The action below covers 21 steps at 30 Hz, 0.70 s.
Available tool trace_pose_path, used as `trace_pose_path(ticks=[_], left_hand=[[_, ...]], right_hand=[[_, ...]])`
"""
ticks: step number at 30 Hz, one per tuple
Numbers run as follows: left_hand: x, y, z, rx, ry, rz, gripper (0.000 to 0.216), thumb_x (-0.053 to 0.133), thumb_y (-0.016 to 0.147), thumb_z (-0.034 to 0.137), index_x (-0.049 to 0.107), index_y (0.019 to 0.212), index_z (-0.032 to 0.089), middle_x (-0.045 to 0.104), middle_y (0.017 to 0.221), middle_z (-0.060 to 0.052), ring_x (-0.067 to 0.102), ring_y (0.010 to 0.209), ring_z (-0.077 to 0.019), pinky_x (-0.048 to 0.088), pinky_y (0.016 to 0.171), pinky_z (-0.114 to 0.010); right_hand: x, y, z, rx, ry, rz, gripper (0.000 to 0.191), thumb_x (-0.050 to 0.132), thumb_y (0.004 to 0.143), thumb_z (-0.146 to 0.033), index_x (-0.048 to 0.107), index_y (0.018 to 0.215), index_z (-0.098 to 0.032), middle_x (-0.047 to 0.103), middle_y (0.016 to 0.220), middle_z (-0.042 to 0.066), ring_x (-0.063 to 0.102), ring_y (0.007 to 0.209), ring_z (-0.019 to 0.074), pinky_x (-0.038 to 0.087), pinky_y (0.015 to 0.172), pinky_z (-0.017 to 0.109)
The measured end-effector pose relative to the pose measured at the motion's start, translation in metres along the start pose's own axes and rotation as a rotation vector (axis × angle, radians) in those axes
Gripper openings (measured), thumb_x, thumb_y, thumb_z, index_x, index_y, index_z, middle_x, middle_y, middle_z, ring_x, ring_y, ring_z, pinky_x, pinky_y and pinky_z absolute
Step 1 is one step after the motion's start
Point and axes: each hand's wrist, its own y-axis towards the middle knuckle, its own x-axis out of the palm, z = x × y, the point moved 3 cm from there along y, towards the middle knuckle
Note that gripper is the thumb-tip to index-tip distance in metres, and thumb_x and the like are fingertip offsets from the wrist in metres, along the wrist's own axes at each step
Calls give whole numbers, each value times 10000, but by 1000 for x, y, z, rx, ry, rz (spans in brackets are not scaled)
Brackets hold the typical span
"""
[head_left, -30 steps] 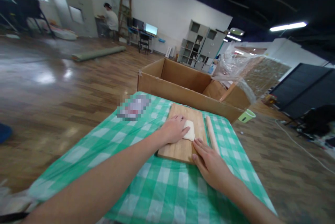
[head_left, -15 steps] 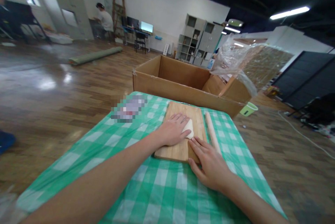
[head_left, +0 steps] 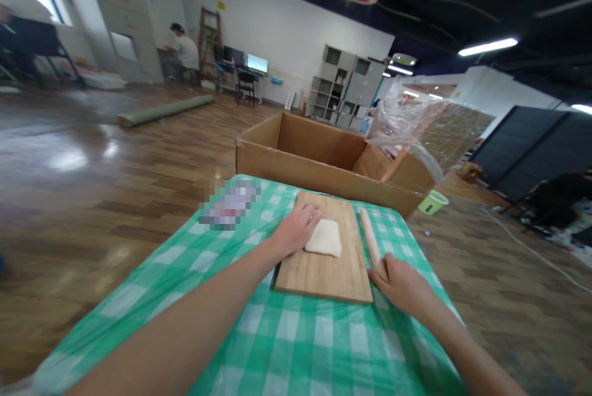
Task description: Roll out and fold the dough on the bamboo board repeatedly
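A flat, roughly square piece of pale dough (head_left: 324,238) lies on a wooden cutting board (head_left: 324,282). My left hand (head_left: 298,229) rests over the board at the dough's left edge, its fingers loosely bent and not wrapped around anything I can see; its thumb is hidden. To the right of the board, a wooden rolling pin (head_left: 370,237) lies lengthwise on the green checked tablecloth (head_left: 300,340). My right hand (head_left: 400,282) is closed around the near end of the pin, thumb on its left side.
Behind the table stands a large open cardboard box (head_left: 296,158), with clear plastic wrap (head_left: 398,115) at its right. A blurred-out flat item (head_left: 230,203) lies at the table's far left. A small green bin (head_left: 433,202) is beyond the right corner. People sit in the background.
My left hand has slid left off the dough, which now shows as a whole square. My right hand has left the board's near edge, moved right and taken hold of the rolling pin.
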Motion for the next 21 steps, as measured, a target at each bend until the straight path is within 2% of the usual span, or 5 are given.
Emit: trace_pose_path(ticks=[3, 8, 14, 16, 21], left_hand=[[-9, 5, -11, -21, -42, 106, 352, 343, 1055, 360, 650, 1124, 202, 690, 1162, -103, 637, 1154, -243, 488, 1073, -430], [-28, 7, -9, 5, -52, 254, 304, 357, 1045, 324, 622, 1152, 220, 663, 1196, -94, 610, 1192, -238, 478, 1097, -420], [-54, -1, 19, 148, 119, 424, 329, 392, 1027, 314, 554, 1280, 181, 535, 1382, -145, 490, 1351, -262, 377, 1186, -433], [-54, -2, 21, 160, 232, 352, 318, 397, 1026, 324, 587, 1237, 180, 576, 1332, -146, 527, 1297, -276, 395, 1152, -440], [-36, -1, 5, 35, 536, -110, 426, 328, 1047, 377, 689, 914, 194, 723, 920, -107, 681, 904, -270, 498, 827, -397]], right_hand=[[11, 8, 10, 24, 3, -60, 329, 433, 1000, -441, 599, 824, -219, 747, 854, 153, 709, 768, 291, 415, 607, 350], [1, 12, 24, -81, 223, 71, 288, 354, 1033, -430, 511, 864, -259, 690, 750, 75, 657, 701, 259, 409, 602, 341], [-27, 10, -26, -379, 280, -4, 196, 349, 1060, -375, 494, 1019, -250, 708, 910, 54, 655, 798, 228, 438, 688, 321], [-30, 18, -42, -420, 205, -26, 189, 355, 1060, -342, 506, 1028, -234, 705, 949, 75, 653, 862, 240, 440, 735, 326], [-31, 38, -51, -537, 105, -55, 215, 363, 1069, -306, 545, 1068, -192, 682, 1073, 113, 625, 968, 238, 430, 832, 332]])
